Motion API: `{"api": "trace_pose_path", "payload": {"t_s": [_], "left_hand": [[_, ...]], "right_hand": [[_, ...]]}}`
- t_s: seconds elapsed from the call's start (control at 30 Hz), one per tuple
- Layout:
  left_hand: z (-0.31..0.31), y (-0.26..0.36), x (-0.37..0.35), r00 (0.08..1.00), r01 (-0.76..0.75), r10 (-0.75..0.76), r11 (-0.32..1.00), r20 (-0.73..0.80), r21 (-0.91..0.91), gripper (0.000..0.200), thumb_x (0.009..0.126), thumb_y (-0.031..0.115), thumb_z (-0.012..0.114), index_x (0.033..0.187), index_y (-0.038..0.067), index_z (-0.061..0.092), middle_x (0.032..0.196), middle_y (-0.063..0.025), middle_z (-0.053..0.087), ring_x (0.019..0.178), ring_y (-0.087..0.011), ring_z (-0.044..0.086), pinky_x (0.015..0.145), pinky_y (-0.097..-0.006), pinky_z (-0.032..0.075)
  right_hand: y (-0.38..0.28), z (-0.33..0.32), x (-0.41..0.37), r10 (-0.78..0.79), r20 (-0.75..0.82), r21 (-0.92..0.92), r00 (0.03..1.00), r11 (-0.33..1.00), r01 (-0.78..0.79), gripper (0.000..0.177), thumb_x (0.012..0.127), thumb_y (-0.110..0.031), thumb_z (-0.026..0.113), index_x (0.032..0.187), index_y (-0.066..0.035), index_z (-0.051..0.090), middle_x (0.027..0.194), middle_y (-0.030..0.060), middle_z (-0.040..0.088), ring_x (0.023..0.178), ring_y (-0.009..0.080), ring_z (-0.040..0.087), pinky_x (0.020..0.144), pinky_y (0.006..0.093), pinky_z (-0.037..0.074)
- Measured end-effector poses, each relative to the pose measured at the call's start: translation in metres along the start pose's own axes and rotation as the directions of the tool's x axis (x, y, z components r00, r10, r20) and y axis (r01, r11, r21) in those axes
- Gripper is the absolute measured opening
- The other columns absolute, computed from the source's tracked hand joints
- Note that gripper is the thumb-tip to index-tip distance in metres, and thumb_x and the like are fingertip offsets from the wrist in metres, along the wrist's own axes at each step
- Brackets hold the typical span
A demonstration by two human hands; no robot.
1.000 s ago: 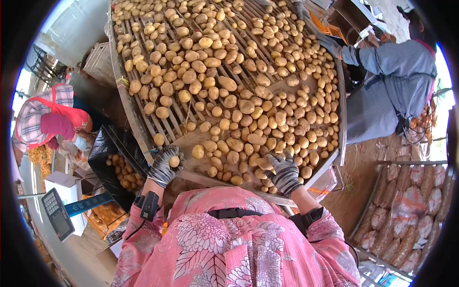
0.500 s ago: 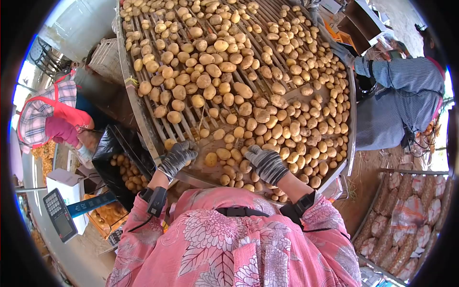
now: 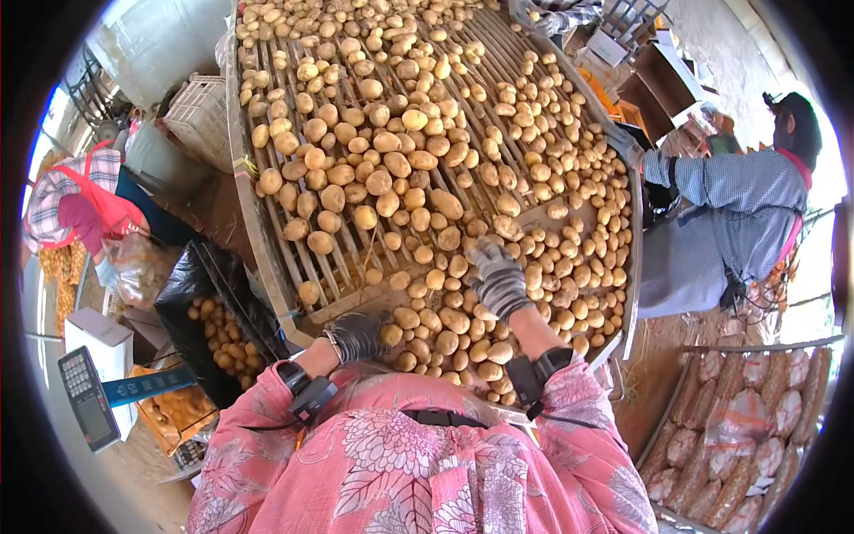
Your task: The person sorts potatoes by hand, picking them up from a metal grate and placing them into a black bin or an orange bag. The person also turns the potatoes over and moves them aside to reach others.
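Observation:
A slatted sorting table (image 3: 307, 254) carries a thick spread of potatoes (image 3: 378, 182). My right hand (image 3: 500, 278), in a grey striped glove, reaches over the potatoes with fingers stretched forward, touching some near the middle. My left hand (image 3: 358, 337), in a dark grey glove, rests low at the table's near left corner. Its fingers point right, against the edge of a cluster of potatoes (image 3: 445, 334); they look extended, with nothing held that I can see.
Left of the table, a black-lined container (image 3: 182, 294) holds potatoes, beside a scale display (image 3: 89, 398). One person (image 3: 76, 205) works at left, another (image 3: 729, 196) at the table's right side. Filled mesh sacks (image 3: 712, 445) lie lower right. An open cardboard box (image 3: 658, 89) sits behind.
My right hand has moved forward, its fingers uncurling over the potatoes. My left hand has drawn back toward me, and potatoes now gather more thickly in front of my body.

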State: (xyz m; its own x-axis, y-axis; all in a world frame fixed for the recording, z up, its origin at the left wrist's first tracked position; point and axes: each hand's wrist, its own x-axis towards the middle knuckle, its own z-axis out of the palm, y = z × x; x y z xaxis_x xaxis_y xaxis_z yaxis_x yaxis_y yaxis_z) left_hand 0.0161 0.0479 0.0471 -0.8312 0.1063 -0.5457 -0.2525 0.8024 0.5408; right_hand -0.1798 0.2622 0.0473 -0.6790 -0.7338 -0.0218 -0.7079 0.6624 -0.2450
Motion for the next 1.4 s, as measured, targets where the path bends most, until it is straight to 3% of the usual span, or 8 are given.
{"api": "trace_pose_path", "payload": {"t_s": [0.47,0.53,0.63,0.73,1.03,1.1,1.3,1.4], "left_hand": [[0.013,-0.017,0.004,0.973,-0.225,0.226,0.974,-0.047,0.021,0.053,0.077,0.039,0.065,0.121,0.010,0.053,0.097,-0.0120,0.065,0.085,-0.0290,0.063,0.073,-0.0382,0.050],[-0.004,-0.011,-0.006,0.973,-0.214,0.196,0.594,-0.119,-0.776,0.046,0.081,0.029,0.063,0.121,0.008,0.053,0.105,-0.0038,0.062,0.082,-0.0184,0.061,0.068,-0.0316,0.050],[-0.016,-0.007,-0.017,0.986,-0.098,0.141,0.032,-0.092,-0.995,0.041,0.083,0.021,0.062,0.120,0.006,0.054,0.102,-0.0002,0.060,0.077,-0.0102,0.057,0.065,-0.0243,0.048],[-0.014,-0.015,-0.011,0.973,-0.156,0.146,-0.155,-0.178,-0.976,0.043,0.080,0.018,0.064,0.118,0.003,0.055,0.105,-0.0012,0.060,0.080,-0.0089,0.057,0.065,-0.0230,0.049],[-0.023,-0.005,0.021,0.977,-0.196,0.048,-0.203,-0.209,-0.960,0.051,0.076,0.010,0.066,0.124,0.002,0.048,0.117,-0.0073,0.055,0.106,-0.0178,0.053,0.091,-0.0273,0.044],[-0.026,-0.024,0.037,0.914,-0.330,-0.132,0.309,-0.384,-0.892,0.041,0.080,0.009,0.062,0.120,0.003,0.051,0.115,-0.0051,0.055,0.102,-0.0158,0.054,0.090,-0.0274,0.043],[-0.074,-0.054,0.052,0.815,-0.089,-0.388,0.649,-0.429,-0.756,0.029,0.079,0.002,0.057,0.107,0.008,0.059,0.098,-0.0022,0.061,0.095,-0.0139,0.054,0.087,-0.0250,0.042],[-0.074,-0.039,0.048,0.894,-0.147,-0.325,0.436,-0.308,-0.888,0.023,0.083,0.016,0.061,0.104,0.007,0.061,0.098,-0.0039,0.063,0.093,-0.0146,0.057,0.085,-0.0246,0.044]], "right_hand": [[-0.031,-0.005,0.035,-0.056,0.061,0.138,0.997,0.989,0.047,0.037,0.076,-0.013,0.061,0.113,-0.009,0.057,0.125,0.0140,0.051,0.108,0.0326,0.053,0.091,0.0399,0.044],[-0.034,-0.002,0.042,-0.077,0.106,0.065,0.991,0.995,0.070,0.042,0.075,-0.009,0.061,0.116,-0.009,0.055,0.128,0.0166,0.048,0.107,0.0340,0.054,0.090,0.0394,0.046],[-0.004,0.069,0.060,0.172,0.167,0.618,0.971,0.749,-0.239,0.041,0.076,-0.011,0.064,0.115,-0.006,0.053,0.123,0.0185,0.048,0.099,0.0334,0.056,0.082,0.0403,0.047],[-0.027,0.004,0.051,0.084,0.137,0.090,0.987,0.991,-0.097,0.052,0.076,-0.013,0.065,0.123,-0.008,0.045,0.122,0.0181,0.047,0.099,0.0324,0.056,0.082,0.0393,0.047],[-0.016,0.011,0.054,0.155,0.128,0.176,0.980,0.969,-0.176,0.054,0.076,-0.021,0.065,0.125,-0.011,0.045,0.121,0.0164,0.051,0.106,0.0331,0.054,0.088,0.0417,0.045],[-0.016,0.008,0.052,0.213,0.170,0.268,0.962,0.930,-0.253,0.056,0.076,-0.024,0.065,0.126,-0.011,0.044,0.120,0.0171,0.053,0.106,0.0315,0.055,0.088,0.0419,0.045],[-0.018,0.005,0.033,0.161,-0.089,0.732,0.983,0.679,-0.046,0.036,0.088,-0.017,0.055,0.121,-0.005,0.049,0.102,0.0153,0.062,0.087,0.0233,0.062,0.078,0.0333,0.049],[-0.029,-0.001,0.026,0.185,-0.090,0.819,0.979,0.572,-0.033,0.036,0.087,-0.015,0.058,0.121,-0.003,0.050,0.099,0.0124,0.063,0.088,0.0203,0.061,0.079,0.0314,0.048]]}}
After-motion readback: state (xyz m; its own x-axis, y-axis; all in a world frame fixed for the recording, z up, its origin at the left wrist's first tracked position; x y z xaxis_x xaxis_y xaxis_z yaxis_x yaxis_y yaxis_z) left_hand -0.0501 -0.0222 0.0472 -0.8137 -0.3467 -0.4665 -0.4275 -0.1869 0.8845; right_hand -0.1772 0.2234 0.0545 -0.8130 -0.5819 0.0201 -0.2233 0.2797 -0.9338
